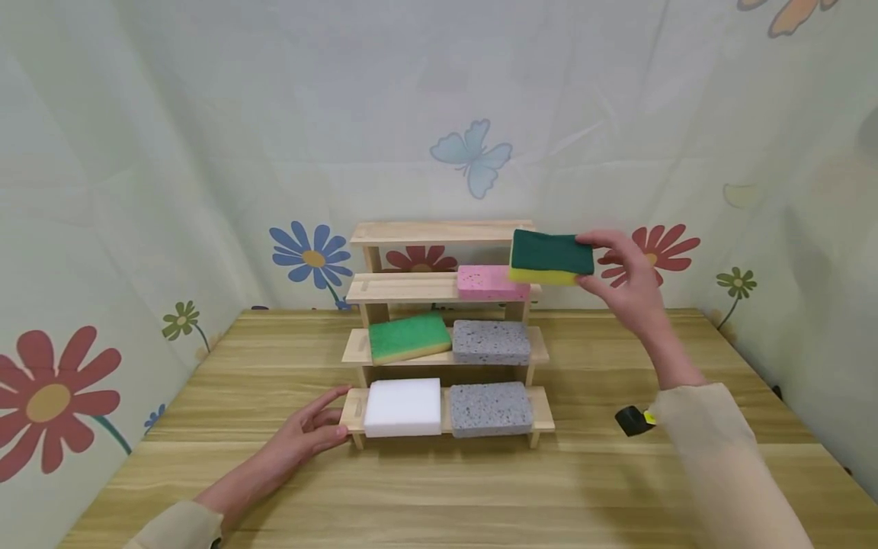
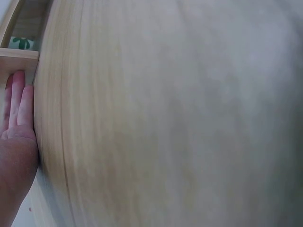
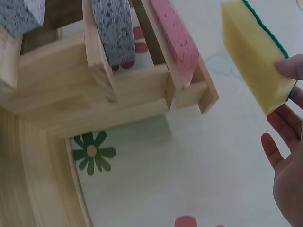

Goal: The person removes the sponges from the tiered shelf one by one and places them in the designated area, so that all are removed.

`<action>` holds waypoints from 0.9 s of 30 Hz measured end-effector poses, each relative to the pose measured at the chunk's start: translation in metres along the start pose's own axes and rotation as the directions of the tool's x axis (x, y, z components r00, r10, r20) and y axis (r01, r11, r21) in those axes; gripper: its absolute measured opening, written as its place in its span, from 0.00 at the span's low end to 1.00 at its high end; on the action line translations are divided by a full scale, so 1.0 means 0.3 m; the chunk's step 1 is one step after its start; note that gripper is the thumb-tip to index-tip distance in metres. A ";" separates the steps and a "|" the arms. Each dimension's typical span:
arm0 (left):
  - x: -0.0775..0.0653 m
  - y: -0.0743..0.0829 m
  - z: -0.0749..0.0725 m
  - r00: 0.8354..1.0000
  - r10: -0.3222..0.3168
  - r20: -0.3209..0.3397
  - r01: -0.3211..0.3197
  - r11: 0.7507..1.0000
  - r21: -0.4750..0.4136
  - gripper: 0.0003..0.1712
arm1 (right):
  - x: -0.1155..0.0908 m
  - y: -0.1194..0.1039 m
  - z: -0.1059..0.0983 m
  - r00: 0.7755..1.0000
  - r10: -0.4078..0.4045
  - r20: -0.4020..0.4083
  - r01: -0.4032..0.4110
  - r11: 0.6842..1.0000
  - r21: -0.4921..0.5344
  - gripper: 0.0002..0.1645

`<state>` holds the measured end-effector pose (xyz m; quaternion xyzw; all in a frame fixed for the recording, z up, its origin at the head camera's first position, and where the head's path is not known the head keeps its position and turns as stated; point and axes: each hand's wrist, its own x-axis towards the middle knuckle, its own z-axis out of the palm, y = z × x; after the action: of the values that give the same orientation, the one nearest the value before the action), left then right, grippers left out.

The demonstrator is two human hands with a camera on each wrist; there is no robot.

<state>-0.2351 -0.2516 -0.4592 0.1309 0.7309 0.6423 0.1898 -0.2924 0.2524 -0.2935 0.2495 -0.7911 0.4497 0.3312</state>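
Observation:
My right hand (image 1: 632, 288) pinches a sponge (image 1: 552, 253) by its right end, with thumb and fingers on opposite faces. This sponge has a dark green scouring side and a yellow foam body, and it is held in the air at the right end of the upper tiers. In the right wrist view its yellow foam (image 3: 253, 54) faces the camera. A tiered wooden rack (image 1: 357, 288) stands on the table. At the left end of its lowest tier, my left hand (image 1: 302, 438) touches the wood. Straight fingers (image 2: 18, 101) reach the shelf's end in the left wrist view.
A pink sponge (image 1: 483, 282) lies on the second tier from the top. Below are a green-and-yellow sponge (image 1: 410, 338), a grey speckled block (image 1: 490, 343), a white block (image 1: 402, 408) and another grey block (image 1: 490, 409). A small black object (image 1: 632, 420) lies on the table (image 1: 439, 496).

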 end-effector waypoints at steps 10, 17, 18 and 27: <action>0.002 0.002 -0.001 1.000 0.009 0.008 -0.009 1.000 -0.008 0.43 | -0.018 0.057 -0.087 0.997 0.081 -0.003 -0.080 0.991 0.106 0.29; 0.005 -0.001 -0.004 1.000 0.015 0.011 -0.015 1.000 -0.013 0.43 | -0.054 0.187 -0.118 0.977 0.215 0.011 -0.215 0.976 0.031 0.31; 0.005 -0.002 -0.004 1.000 0.015 0.012 -0.015 1.000 -0.014 0.43 | -0.060 0.195 -0.120 0.974 0.227 0.021 -0.228 0.973 0.039 0.31; 0.006 -0.010 -0.009 1.000 0.016 0.020 -0.016 1.000 -0.018 0.43 | -0.092 0.260 -0.108 0.929 0.338 0.149 -0.336 0.941 -0.035 0.32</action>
<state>-0.2376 -0.2536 -0.4620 0.1412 0.7222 0.6490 0.1931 -0.3186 0.3203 -0.3445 0.1423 -0.8472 0.4758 0.1887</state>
